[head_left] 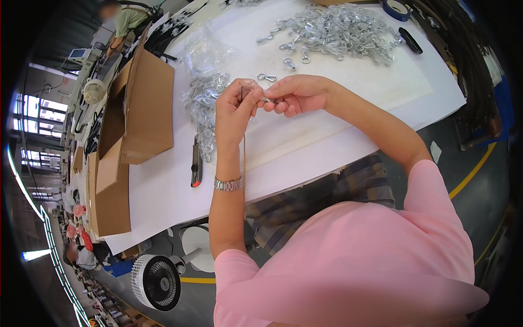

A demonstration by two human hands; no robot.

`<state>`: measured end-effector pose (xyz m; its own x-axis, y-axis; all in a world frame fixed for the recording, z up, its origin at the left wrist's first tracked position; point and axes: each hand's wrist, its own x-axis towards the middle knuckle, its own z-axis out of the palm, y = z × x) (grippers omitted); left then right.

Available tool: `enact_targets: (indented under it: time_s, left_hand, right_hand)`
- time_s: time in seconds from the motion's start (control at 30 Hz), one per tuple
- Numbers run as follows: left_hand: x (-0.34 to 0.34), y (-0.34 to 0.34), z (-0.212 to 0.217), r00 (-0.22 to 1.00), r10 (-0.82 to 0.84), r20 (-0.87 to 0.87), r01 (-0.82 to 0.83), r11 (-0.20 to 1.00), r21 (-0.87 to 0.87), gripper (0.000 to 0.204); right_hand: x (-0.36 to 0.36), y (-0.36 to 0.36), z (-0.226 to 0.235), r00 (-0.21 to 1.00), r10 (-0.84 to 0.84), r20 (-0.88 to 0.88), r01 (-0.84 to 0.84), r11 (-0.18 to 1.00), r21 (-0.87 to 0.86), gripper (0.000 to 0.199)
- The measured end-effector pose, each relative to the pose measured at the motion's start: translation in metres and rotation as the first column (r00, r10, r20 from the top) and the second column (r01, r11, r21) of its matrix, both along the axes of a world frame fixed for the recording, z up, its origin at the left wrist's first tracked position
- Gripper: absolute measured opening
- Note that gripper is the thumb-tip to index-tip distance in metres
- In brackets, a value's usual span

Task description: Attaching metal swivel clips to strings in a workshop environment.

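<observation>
Metal piece [268, 100], small and partly hidden, sits between both hands' fingertips over the white tabletop [163, 199]. At its left stands a brown carton [150, 109]; at its far side lies a heap of silver clips [348, 32]. Left hand [239, 103] and right hand [297, 95] meet, both pinching the metal piece. Leftward rests a cutter [196, 163]; just beyond the fingertips, a lone clip [267, 77].

Your two hands, left hand [235, 106] and right hand [299, 94], share one small metal piece [267, 100]. On the table [160, 201] you have two heaps of clasps, one [204, 117] toward the left edge, one [343, 34] toward the far edge, their pieces uncountable; one cutter [195, 166]; one tape roll [399, 15] by the right edge.
</observation>
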<state>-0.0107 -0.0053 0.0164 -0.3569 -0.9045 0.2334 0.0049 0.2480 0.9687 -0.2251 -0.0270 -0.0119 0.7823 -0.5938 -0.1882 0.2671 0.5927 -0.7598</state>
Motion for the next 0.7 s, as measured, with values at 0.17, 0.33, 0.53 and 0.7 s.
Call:
enact_targets:
  time_s: [0.17,0.33,0.53,0.7]
  left_hand:
    - [0.006,-0.002,0.002,0.999,-0.007,0.043,0.003,0.997,0.078,0.007]
    - [0.029,-0.018,-0.010,0.998,0.011,-0.067,0.006,0.968,0.251,0.021]
    - [0.023,-0.017,-0.007,0.988,0.092,0.121,-0.108,0.985,0.134,0.034]
    - [0.008,-0.002,-0.001,0.977,-0.186,0.108,0.166,0.971,0.174,0.035]
  right_hand:
    - [0.004,0.000,-0.008,0.988,0.019,0.155,-0.049,0.981,0.190,0.018]
    - [0.008,0.006,0.005,0.962,-0.238,-0.132,0.218,0.964,-0.153,0.022]
    - [0.008,0.008,0.005,0.830,-0.502,-0.244,0.323,0.788,-0.524,0.022]
    - [0.017,0.018,0.006,0.726,-0.643,-0.244,0.303,0.616,-0.727,0.022]
